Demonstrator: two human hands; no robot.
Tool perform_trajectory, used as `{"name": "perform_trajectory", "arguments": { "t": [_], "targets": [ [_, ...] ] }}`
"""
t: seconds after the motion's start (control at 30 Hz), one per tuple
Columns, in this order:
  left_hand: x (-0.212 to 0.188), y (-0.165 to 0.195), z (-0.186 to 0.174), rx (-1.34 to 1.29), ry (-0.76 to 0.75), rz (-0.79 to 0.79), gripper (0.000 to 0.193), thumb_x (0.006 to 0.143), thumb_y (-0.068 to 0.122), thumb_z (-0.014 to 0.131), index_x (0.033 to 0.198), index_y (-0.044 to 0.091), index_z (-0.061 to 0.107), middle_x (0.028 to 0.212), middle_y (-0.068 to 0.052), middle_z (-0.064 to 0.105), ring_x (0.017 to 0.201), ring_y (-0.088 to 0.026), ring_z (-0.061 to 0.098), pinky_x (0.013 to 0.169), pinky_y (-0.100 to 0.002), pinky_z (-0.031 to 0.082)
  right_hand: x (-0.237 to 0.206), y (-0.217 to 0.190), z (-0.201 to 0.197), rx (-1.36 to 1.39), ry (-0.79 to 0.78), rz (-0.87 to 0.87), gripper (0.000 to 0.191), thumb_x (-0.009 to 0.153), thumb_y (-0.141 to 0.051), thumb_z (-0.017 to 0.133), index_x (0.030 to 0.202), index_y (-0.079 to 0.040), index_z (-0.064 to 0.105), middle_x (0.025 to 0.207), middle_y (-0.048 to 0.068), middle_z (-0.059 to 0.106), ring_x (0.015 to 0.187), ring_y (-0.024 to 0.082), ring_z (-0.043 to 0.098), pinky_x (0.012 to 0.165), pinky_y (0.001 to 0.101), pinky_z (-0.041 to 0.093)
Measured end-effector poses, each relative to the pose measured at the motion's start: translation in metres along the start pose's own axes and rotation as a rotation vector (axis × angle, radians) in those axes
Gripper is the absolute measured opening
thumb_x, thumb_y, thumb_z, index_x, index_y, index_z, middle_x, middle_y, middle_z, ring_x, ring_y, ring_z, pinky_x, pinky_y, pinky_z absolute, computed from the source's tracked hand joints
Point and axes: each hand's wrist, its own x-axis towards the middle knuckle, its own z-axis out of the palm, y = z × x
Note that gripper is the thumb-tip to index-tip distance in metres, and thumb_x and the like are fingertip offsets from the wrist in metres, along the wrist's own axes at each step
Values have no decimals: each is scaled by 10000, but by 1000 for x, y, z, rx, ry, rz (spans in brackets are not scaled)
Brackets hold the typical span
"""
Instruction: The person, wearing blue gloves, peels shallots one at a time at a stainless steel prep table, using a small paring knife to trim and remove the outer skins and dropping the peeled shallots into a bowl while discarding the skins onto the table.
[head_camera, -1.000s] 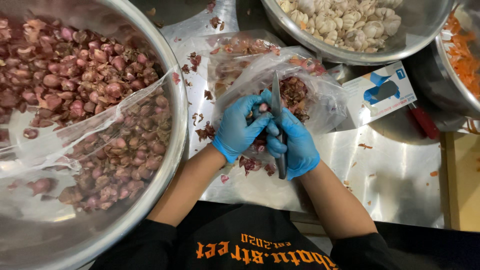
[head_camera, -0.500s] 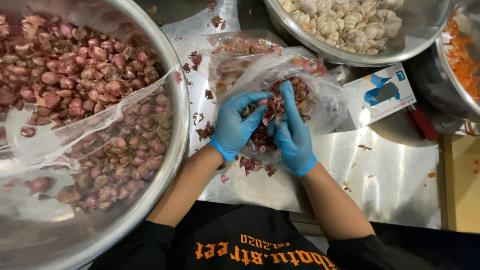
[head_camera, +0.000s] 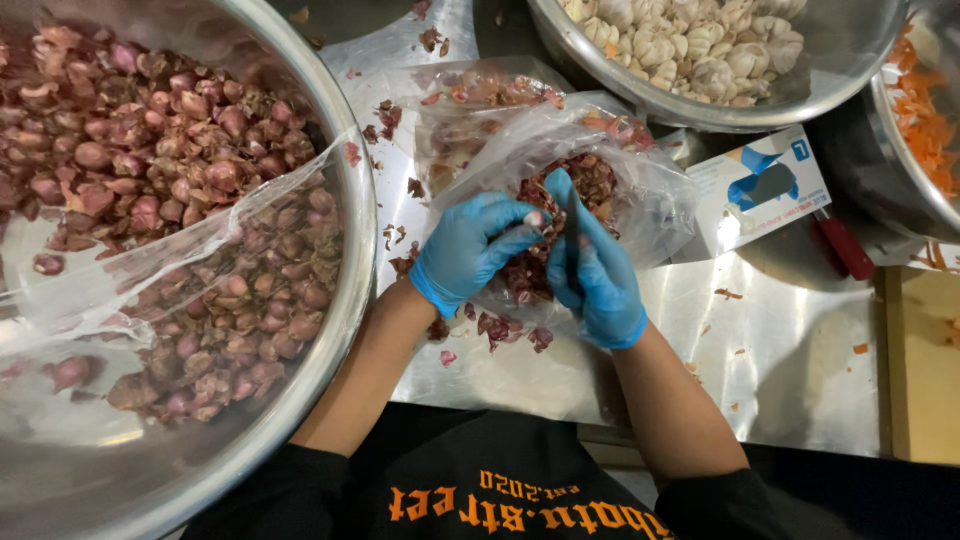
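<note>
At frame centre, the left hand (head_camera: 470, 250) pinches a shallot (head_camera: 537, 217); the right hand (head_camera: 597, 275) grips a knife (head_camera: 572, 215), now upright, fingers formerly spread.

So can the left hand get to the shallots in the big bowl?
Probably yes: the left hand is beside the big bowl, whose near shallots lie uncovered; clear plastic covers only the lower ones.

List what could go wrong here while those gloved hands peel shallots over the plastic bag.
1. The knife in the right hand points toward the left hand; a slip could cut through the thin glove.
2. Peels already lie scattered on the steel table beside the clear bag; more may miss it.
3. The glove box sits close by, so scraps could land on it.
</note>
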Motion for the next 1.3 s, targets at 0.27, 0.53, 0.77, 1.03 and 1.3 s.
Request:
{"name": "perform_trajectory", "arguments": {
  "t": [0.27, 0.53, 0.77, 1.03, 1.3],
  "targets": [
    [3, -2, -7, 169, -110, 59, 138, 995, 187, 676, 1100, 99, 663, 977, -118, 611, 899, -333, 645, 791, -427, 517, 12, 1, -8, -597, -121, -268, 541, 1133, -196, 465, 1622, 1, 341, 1720, 170, 337, 1587, 274, 362, 1288, 362, 284],
    [0, -2, -12, 282, -94, 20, 145, 1017, 242, 639, 1088, 116, 654, 1059, -124, 633, 918, -359, 655, 782, -456, 524, 18, 11, 4, -574, -70, -260, 510, 1115, -86, 450, 1603, 12, 338, 1699, 180, 338, 1581, 281, 359, 1291, 364, 273],
    [-1, 0, -15, 204, -65, 58, 175, 1037, 237, 623, 1120, 83, 641, 1073, -146, 626, 942, -375, 653, 808, -457, 533, 18, 18, 10, -577, -24, -289, 483, 1128, -61, 473, 1602, -2, 402, 1695, 159, 396, 1551, 243, 428, 1289, 346, 313],
    [2, 10, -9, 201, 11, 25, 223, 1000, 248, 689, 1111, 61, 639, 1008, -156, 651, 898, -365, 655, 777, -453, 529, 9, 20, 7, 191, 62, 114, 604, 1115, -257, 527, 1668, -91, 351, 866, -83, 451, 683, 40, 355, 553, 184, 296],
    [7, 25, -11, 103, 80, -45, 146, 962, 164, 714, 1060, 64, 673, 939, -136, 645, 835, -329, 645, 759, -418, 528, 10, 9, 8, -198, 11, -74, 584, 1086, -168, 488, 1628, -53, 305, 1634, -73, 345, 832, 29, 415, 760, 184, 421]
  ]
}}
